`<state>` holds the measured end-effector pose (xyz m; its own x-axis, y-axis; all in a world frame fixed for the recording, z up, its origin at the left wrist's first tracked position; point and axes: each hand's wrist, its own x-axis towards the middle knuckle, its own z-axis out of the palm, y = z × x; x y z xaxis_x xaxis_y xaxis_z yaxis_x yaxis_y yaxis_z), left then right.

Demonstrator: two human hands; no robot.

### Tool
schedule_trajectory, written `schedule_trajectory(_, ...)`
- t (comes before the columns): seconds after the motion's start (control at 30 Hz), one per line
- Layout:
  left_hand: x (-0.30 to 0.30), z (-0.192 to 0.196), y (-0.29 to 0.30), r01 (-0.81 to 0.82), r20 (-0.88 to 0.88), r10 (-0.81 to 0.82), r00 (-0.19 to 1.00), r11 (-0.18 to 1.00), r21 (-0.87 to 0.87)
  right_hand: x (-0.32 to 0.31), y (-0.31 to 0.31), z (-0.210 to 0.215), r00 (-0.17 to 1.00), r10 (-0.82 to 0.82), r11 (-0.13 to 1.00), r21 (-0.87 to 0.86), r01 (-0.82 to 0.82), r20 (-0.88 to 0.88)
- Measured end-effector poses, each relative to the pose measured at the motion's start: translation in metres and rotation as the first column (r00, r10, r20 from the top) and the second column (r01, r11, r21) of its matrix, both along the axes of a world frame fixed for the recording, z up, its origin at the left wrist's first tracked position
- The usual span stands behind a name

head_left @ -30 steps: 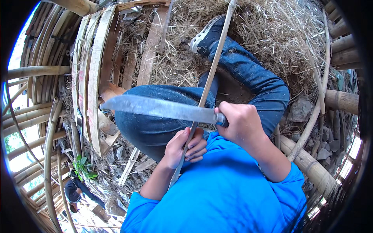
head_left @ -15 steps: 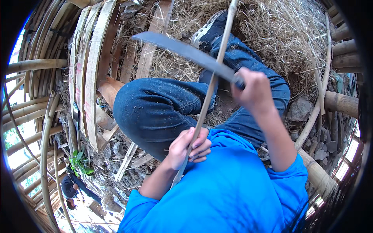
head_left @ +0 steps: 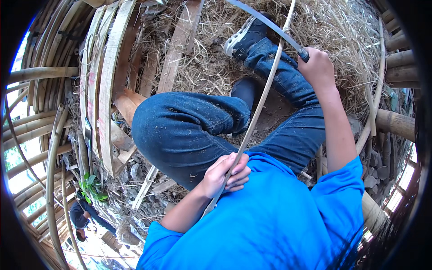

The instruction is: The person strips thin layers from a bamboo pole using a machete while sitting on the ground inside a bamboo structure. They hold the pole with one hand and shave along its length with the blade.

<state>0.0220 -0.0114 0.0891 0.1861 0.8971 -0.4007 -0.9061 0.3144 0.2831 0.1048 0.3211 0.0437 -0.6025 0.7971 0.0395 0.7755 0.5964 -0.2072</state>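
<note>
My left hand (head_left: pixel 226 174) grips a long thin bamboo strip (head_left: pixel 263 96) low against my blue shirt. The strip runs up and away past my bent knees in blue jeans (head_left: pixel 189 130) toward the top of the view. My right hand (head_left: pixel 317 68) is stretched far forward and holds the handle of a long curved knife (head_left: pixel 265 23). The blade lies across the strip near its upper part and points up-left over my dark shoe (head_left: pixel 246 35).
Straw and shavings (head_left: pixel 211 67) cover the ground ahead. Bent bamboo slats and hoops (head_left: pixel 105 81) stand at the left, thick bamboo poles (head_left: pixel 393 123) at the right. Another person (head_left: pixel 83 216) crouches far below at lower left beside a green plant (head_left: pixel 92 189).
My right hand has pushed the knife up along the strip, from just above my left hand out to arm's length. My left hand has kept its hold.
</note>
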Motion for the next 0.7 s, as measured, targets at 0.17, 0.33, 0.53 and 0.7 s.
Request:
schedule_trajectory(0.17,-0.003,-0.001,0.003,-0.021,0.103,0.019,0.995,1.000,0.020,-0.012,0.017,-0.001,0.998,-0.054,0.997,0.051,0.052,0.037)
schedule_trajectory(0.33,0.011,0.004,-0.015,0.113,-0.003,-0.113,0.994,0.993,0.024,0.047,0.135,-0.012,0.933,-0.322,0.947,0.030,0.321,0.164)
schedule_trajectory(0.53,-0.018,0.000,0.004,-0.077,0.051,0.075,0.996,0.997,0.021,0.091,0.067,-0.016,0.936,-0.250,0.965,-0.140,0.221,-0.249)
schedule_trajectory(0.7,-0.017,0.005,0.009,-0.082,0.013,0.082,0.997,0.997,0.008,0.055,-0.067,0.009,0.851,-0.170,0.934,-0.356,-0.022,-0.498)
